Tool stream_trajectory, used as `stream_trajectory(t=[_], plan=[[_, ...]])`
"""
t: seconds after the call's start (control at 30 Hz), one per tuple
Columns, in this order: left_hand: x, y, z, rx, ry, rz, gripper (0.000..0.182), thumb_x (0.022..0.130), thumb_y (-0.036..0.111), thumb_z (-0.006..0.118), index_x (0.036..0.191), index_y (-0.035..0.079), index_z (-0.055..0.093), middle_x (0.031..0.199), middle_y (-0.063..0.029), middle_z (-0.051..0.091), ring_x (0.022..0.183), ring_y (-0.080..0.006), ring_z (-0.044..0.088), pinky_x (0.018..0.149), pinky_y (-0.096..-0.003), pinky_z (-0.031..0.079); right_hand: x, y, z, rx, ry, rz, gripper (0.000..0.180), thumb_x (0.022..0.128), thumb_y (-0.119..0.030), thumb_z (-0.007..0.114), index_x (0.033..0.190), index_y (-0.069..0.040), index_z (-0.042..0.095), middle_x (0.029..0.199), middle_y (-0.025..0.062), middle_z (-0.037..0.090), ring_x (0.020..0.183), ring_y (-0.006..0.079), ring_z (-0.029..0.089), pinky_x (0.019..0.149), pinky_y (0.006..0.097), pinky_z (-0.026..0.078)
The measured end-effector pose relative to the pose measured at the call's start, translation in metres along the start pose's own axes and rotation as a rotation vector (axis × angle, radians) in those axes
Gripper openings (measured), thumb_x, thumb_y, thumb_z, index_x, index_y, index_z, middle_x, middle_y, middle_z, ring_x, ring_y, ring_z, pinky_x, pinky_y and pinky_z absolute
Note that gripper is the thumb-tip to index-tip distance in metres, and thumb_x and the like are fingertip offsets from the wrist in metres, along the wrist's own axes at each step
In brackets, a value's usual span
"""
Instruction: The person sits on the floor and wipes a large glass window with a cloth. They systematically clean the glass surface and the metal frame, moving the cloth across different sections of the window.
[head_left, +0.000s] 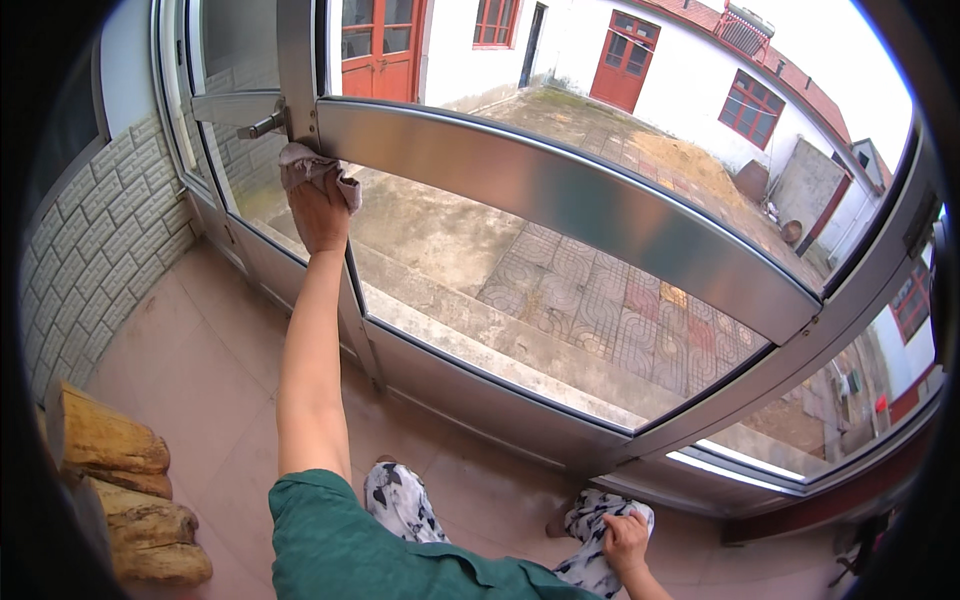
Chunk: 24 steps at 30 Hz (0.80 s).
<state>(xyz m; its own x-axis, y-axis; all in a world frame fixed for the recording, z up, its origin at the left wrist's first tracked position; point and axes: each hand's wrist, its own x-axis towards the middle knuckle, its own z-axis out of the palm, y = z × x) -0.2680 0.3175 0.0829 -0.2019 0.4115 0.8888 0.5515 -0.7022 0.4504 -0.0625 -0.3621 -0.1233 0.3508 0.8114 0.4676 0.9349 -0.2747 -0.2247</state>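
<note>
My left hand (321, 217) reaches forward with the arm nearly straight and holds a crumpled greyish-pink cloth (301, 160). The cloth lies against the metal upright (300, 67) of a glazed door, just below its lever handle (262, 127). A wide brushed-metal crossbar (540, 180) runs to the right from there, with a lower glass pane (517, 322) beneath it. Down by my right knee, my right hand (626, 536) has its fingers curled against the patterned trousers (405, 499); I see nothing held in it.
Two wooden stumps (150, 532) stand on the tiled floor (202, 390) at lower left. White brick-patterned wall (112, 240) borders the door on the left. Through the glass show concrete steps (450, 322), a paved yard (585, 300) and a white building with red doors (626, 60).
</note>
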Motion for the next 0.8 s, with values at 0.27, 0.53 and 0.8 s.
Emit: stream_trajectory(t=[0.27, 0.53, 0.8], plan=[[-0.047, -0.043, 0.022, -0.121, 0.088, -0.094, 0.046, 0.094, 0.034, 0.058, 0.121, -0.003, 0.052, 0.122, -0.0284, 0.053, 0.115, -0.045, 0.049, 0.101, -0.051, 0.036, 0.001, 0.0, 0.002, 0.018, -0.034, 0.034, 0.026, 0.072, 0.006, 0.063, 0.092, -0.009, 0.068, 0.079, 0.0066, 0.068, 0.078, 0.0238, 0.066, 0.091, 0.0423, 0.047], [-0.209, -0.099, 0.022, 0.022, -0.073, -0.282, 0.032, 0.094, 0.026, 0.056, 0.116, 0.002, 0.057, 0.125, -0.023, 0.054, 0.117, -0.0407, 0.05, 0.103, -0.0485, 0.036, -0.008, 0.012, 0.009, -0.044, -0.095, 0.037, 0.026, 0.071, 0.002, 0.063, 0.093, -0.01, 0.068, 0.08, 0.0054, 0.068, 0.077, 0.0223, 0.065, 0.093, 0.0416, 0.046], [-0.274, -0.096, 0.021, -0.115, -0.06, -0.476, 0.024, 0.094, 0.016, 0.053, 0.11, -0.001, 0.058, 0.108, -0.02, 0.059, 0.108, -0.0368, 0.055, 0.096, -0.0458, 0.041, -0.002, 0.009, 0.005, -0.156, -0.083, -0.01, 0.026, 0.069, 0.001, 0.064, 0.093, -0.01, 0.069, 0.076, 0.0048, 0.067, 0.076, 0.0218, 0.065, 0.09, 0.0409, 0.047]])
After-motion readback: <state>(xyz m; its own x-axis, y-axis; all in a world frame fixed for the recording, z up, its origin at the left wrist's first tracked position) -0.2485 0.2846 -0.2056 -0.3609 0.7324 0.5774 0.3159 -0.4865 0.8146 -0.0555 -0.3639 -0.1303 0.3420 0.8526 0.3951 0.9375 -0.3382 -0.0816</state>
